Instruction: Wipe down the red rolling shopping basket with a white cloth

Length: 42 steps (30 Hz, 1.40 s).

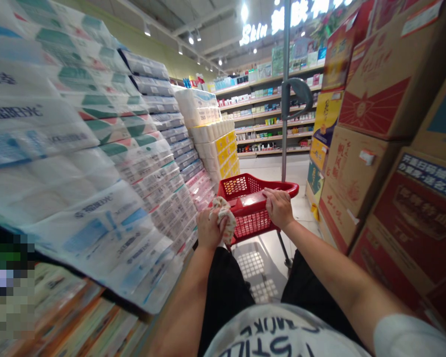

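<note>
A red plastic shopping cart (pixel 253 227) with a lattice basket stands right in front of my legs. My left hand (pixel 208 229) is closed around a crumpled, off-white patterned cloth (pixel 228 225), beside the cart's left rear corner. Whether those fingers also touch the cart is hidden by the cloth. At the rear rim's right side, my right hand (pixel 279 207) wraps its fingers over the red handle (pixel 250 199). A grey upright pole (pixel 284 141) with a loop-shaped grip (pixel 301 98) rises from the cart's right side.
Wrapped tissue packs (pixel 96 163) are stacked high along the left. Cardboard cartons (pixel 371 89) line the right side. Beyond the cart lies a pale tiled floor (pixel 271 164), then shelves (pixel 269 106) of small boxed and bottled goods under a lit sign (pixel 293 20).
</note>
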Available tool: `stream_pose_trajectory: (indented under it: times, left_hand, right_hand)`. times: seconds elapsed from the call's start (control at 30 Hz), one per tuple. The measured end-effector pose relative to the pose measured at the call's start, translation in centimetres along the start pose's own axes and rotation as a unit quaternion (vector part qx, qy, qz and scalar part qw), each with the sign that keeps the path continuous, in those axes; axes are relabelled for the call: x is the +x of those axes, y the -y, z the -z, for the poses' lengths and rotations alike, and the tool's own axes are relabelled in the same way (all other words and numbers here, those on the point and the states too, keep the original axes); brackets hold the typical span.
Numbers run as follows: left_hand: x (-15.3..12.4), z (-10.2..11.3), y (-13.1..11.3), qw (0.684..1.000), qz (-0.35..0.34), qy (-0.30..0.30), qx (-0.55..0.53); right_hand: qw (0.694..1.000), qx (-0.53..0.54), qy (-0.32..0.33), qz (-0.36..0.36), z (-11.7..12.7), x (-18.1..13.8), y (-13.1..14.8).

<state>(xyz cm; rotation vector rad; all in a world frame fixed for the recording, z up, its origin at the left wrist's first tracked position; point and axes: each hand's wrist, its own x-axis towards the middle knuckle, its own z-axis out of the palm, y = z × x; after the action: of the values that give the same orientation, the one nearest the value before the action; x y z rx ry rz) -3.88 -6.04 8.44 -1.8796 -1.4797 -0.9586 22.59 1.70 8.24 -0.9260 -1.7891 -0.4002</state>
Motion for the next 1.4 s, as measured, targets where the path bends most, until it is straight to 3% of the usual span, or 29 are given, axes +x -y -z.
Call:
stream_pose_trajectory:
  times: [0.27,0.5,0.73,0.97,1.23,1.4]
  left_hand:
    - [2.6,0.8,-1.5,0.997,0.035,0.048,0.048]
    - [1.0,0.3,-1.5,0.998,0.000,0.015,0.064]
    - [1.2,0.8,-1.8,0.995,0.005,0.060,0.080]
    - [0.8,0.8,-1.9,0.996,-0.003,0.049,0.068]
    - [1.2,0.6,-2.0,0.998,0.035,0.029,0.035]
    - [2.1,0.9,-2.0,0.997,0.054,0.050,0.030]
  right_hand:
    - [1.000,0.008,0.000,-0.001,0.0,0.0,0.0]
    - [1.000,0.002,-0.007,0.001,-0.1,-0.1,-0.1]
    - [1.000,-0.004,-0.012,0.006,-0.2,-0.2,-0.2]
    - [1.000,-0.002,-0.012,0.004,0.0,-0.1,0.0]
    - [1.000,-0.003,-0.012,0.008,0.0,-0.1,-0.1]
    - [1.000,-0.002,-0.011,0.006,-0.1,-0.2,-0.1]
